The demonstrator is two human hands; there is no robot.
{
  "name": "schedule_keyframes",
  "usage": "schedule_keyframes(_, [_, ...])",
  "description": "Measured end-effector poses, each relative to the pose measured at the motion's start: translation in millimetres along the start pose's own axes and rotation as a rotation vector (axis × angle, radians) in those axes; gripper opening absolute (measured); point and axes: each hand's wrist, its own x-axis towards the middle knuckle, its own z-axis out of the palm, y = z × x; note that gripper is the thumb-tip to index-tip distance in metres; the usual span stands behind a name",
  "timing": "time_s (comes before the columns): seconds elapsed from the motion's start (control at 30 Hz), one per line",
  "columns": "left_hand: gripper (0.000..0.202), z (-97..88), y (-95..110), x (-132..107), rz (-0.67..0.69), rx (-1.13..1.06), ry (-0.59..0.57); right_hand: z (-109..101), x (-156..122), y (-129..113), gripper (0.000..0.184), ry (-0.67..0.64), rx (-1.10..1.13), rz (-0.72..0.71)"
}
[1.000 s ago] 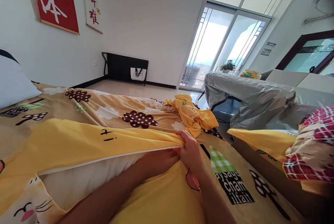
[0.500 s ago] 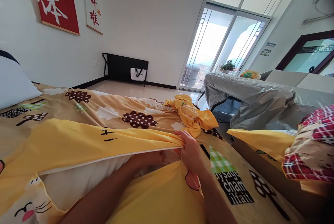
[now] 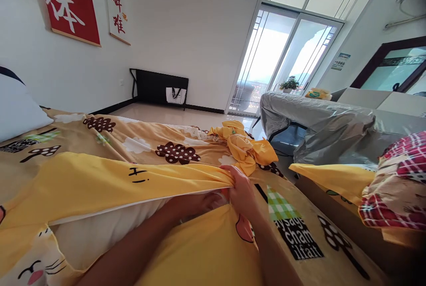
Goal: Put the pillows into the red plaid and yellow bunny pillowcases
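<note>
A yellow fabric cover [image 3: 109,184], printed with "Hi" and a cat face, lies across the bed with its edge opening facing me. Whitish stuffed material [image 3: 83,237] shows inside that opening. My right hand [image 3: 241,186] grips the cover's edge at the right end of the opening, fingers and thumb closed on the cloth. Into the opening reaches my left hand [image 3: 213,200], close beside the right one. Its fingers are curled and shaded by the cloth; what they hold, if anything, I cannot make out.
A patterned sheet [image 3: 296,215] covers the bed. Crumpled yellow cloth [image 3: 246,146] lies beyond my right hand. At right are a red plaid cloth item [image 3: 396,184] and a table under grey plastic [image 3: 316,113]. A white pillow [image 3: 23,104] sits at far left.
My left hand has shifted slightly inside the opening, and its fingers look more curled. My right hand keeps its hold on the cover's edge. The view has moved very little.
</note>
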Motion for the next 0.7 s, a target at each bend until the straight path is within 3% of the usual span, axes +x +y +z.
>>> schedule_keyframes(0.13, [0.030, 7.4, 12.2, 0.0, 0.287, 0.154, -0.122, 1.2, -0.2, 0.8, 0.055, 0.005, 0.025, -0.010])
schedule_keyframes(0.27, [0.028, 21.8, 8.3, -1.9, 0.397, 0.233, -0.103, 1.1, -0.9, -1.8, 0.057, -0.006, 0.041, -0.032])
schedule_keyframes(0.33, [0.027, 26.1, 6.5, -2.9, 0.406, 0.103, -0.072, 0.6, -1.3, -3.2, 0.059, -0.011, 0.033, -0.025])
schedule_keyframes(0.4, [0.025, 29.0, 6.1, -3.3, 0.316, -0.112, -0.034, 0.1, -1.5, -3.4, 0.059, -0.018, 0.029, -0.022])
schedule_keyframes(0.5, [0.030, 33.0, 3.6, -2.2, 0.006, -0.315, 0.128, -0.4, -1.4, -2.0, 0.059, -0.014, 0.021, -0.023])
schedule_keyframes(0.6, [0.037, 36.7, -5.6, 0.3, -0.242, -0.238, 0.257, -0.7, -1.0, -1.0, 0.059, -0.001, 0.012, -0.027])
schedule_keyframes(0.7, [0.041, 37.8, -17.5, 3.5, -0.266, -0.123, 0.204, -0.3, -0.6, -1.3, 0.059, 0.004, 0.012, -0.024])
